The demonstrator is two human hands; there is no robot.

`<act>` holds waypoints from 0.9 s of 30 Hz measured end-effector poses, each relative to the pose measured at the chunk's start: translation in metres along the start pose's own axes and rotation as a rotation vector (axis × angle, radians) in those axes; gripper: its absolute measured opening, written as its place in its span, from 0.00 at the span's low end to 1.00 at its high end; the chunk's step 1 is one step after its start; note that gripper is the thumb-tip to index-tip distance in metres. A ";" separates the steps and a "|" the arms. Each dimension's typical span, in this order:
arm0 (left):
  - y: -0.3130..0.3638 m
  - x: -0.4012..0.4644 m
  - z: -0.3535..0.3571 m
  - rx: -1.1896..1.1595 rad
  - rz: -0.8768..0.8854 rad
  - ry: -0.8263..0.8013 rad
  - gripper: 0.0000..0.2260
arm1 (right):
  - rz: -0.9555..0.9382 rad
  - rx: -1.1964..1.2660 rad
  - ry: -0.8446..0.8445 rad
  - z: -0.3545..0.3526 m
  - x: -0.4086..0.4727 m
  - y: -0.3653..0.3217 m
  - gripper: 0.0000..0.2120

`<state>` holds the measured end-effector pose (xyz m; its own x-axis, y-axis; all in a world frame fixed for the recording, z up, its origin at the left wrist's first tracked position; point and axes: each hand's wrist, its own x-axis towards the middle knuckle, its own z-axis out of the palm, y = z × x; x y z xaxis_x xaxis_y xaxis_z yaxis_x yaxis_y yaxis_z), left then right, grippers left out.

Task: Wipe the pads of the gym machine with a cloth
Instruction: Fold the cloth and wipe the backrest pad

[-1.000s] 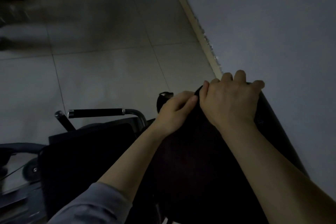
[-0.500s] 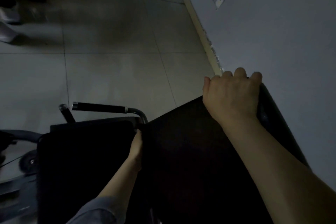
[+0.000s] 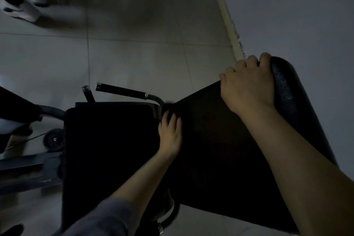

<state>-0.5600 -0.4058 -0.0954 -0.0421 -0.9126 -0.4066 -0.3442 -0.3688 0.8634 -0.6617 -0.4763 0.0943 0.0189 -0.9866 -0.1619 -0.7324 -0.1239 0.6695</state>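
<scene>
My right hand (image 3: pixel 249 84) grips the back pad's (image 3: pixel 220 140) top edge; my left hand (image 3: pixel 170 132) presses its dim left edge, cloth indistinguishable, above pale floor tiles (image 3: pixel 134 63).

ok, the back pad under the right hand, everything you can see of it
The back pad is a long black upholstered slab, vinyl-looking, with a rounded, grained top edge. It stands tilted beside the grey wall. The right hand grips its top corner; the left hand presses its lower left edge, motion-blurred. Whether a cloth lies under either hand cannot be told.
</scene>
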 end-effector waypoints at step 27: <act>-0.056 -0.171 0.005 -0.188 0.242 -0.130 0.16 | -0.501 0.441 -0.254 0.076 -0.149 -0.103 0.24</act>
<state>-0.5379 -0.2286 -0.0757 -0.2247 -0.9522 -0.2068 -0.1307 -0.1809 0.9748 -0.6406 -0.3082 -0.0059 0.3058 -0.7603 -0.5731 -0.8850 -0.4489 0.1234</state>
